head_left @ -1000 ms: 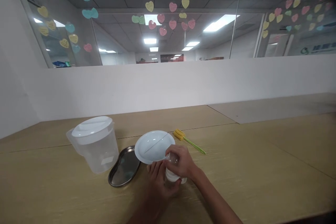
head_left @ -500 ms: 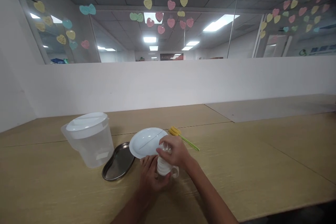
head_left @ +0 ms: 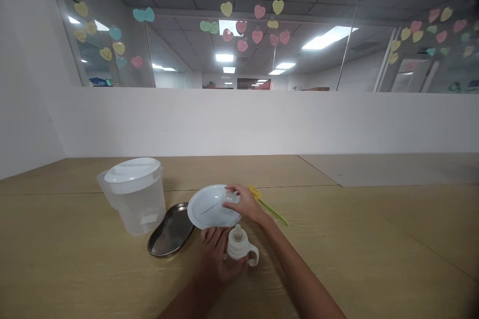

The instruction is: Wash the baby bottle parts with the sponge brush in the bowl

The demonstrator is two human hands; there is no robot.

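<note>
A baby bottle (head_left: 237, 250) with a white collar, a clear teat on top and a white side handle stands upright near the table's front. Around its left side and base wraps my left hand (head_left: 216, 259). My right hand (head_left: 245, 203) pinches a clear dome-shaped bottle cap (head_left: 229, 197) over the right part of a white plate (head_left: 204, 208). Whether the cap touches the plate I cannot tell. Just beyond my right hand lies a yellow-headed brush (head_left: 275, 212) with a green handle.
Left of the plate, a kidney-shaped metal tray (head_left: 170, 234) rests on the wooden table (head_left: 337, 254). Behind it stands a translucent lidded pitcher (head_left: 140, 204). A white wall (head_left: 224, 122) with a window above it borders the table's far side.
My right hand has lifted the clear cap off the bottle and carried it forward over the plate, baring the teat. My left hand still holds the bottle. The view has shifted slightly.
</note>
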